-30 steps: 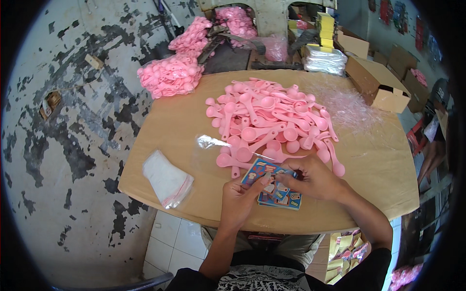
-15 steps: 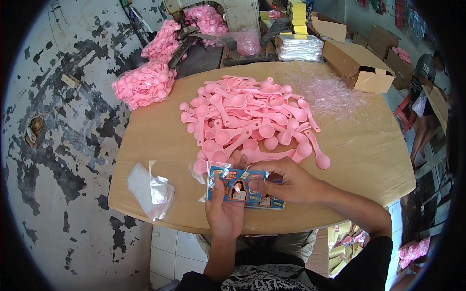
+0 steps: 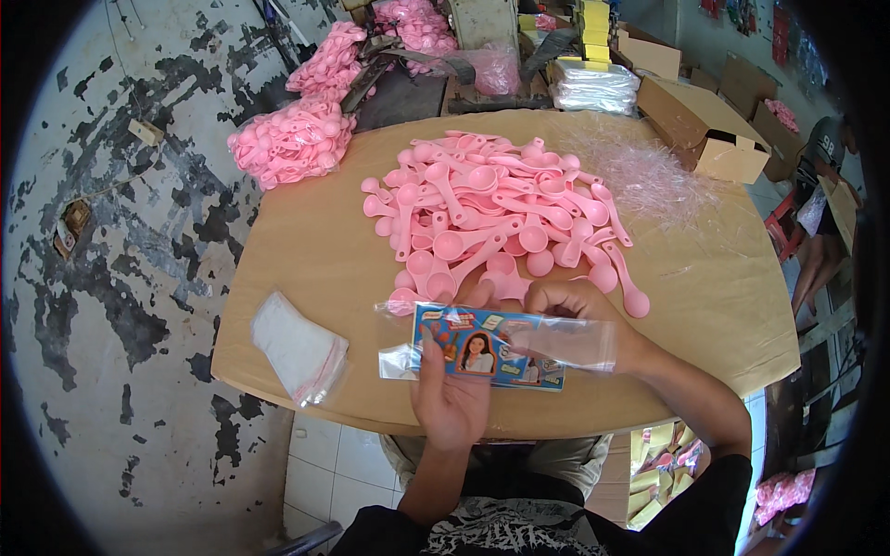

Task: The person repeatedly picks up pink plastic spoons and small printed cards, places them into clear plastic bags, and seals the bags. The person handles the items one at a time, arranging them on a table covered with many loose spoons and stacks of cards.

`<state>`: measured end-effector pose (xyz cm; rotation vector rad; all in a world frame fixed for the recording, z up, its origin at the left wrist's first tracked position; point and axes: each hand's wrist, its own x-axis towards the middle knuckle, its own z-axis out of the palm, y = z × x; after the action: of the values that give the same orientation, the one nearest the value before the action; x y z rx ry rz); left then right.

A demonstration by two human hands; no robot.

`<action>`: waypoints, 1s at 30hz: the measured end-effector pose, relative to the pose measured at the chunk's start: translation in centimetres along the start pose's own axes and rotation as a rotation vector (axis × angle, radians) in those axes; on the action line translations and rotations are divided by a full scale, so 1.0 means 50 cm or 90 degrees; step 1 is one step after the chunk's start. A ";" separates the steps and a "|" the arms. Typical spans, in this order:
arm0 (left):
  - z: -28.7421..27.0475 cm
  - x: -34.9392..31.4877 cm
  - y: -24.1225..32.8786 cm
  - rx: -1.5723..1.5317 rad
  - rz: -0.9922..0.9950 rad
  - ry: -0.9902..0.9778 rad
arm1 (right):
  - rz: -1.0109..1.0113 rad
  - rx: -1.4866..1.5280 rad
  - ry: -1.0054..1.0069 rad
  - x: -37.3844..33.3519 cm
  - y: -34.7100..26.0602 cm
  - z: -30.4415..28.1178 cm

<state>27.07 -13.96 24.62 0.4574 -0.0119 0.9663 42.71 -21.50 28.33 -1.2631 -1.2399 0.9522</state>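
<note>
One printed card (image 3: 489, 357) at the table's (image 3: 306, 269) near edge is in work: my left hand (image 3: 454, 398) grips it, right hand (image 3: 579, 310) pinches a clear sleeve (image 3: 565, 341) over it. Pink spoons (image 3: 491, 208) remain heaped, unpacked.

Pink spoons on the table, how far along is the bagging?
Done: tied bags of spoons sit beyond the table. In hand: left hand and right hand hold a printed card in a clear sleeve. Left: the loose spoon pile and stack of empty bags.

floor (image 3: 111, 278): grey concrete, flaking black patches | table (image 3: 306, 269): tan wood | cardboard boxes (image 3: 705, 130) behind | daylight
</note>
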 end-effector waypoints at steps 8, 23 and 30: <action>-0.041 0.019 -0.036 0.338 0.113 -0.347 | -0.131 -0.043 -0.093 0.000 0.003 -0.020; -0.048 0.006 -0.026 0.247 0.035 -0.213 | 0.222 -0.729 0.318 0.010 0.067 -0.296; -0.042 -0.004 -0.023 0.256 0.008 -0.043 | 0.063 -0.571 0.374 -0.020 -0.002 -0.313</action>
<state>27.46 -13.84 22.26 0.8605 0.1204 0.9669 57.92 -24.87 29.97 -2.1158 -1.1417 -0.0060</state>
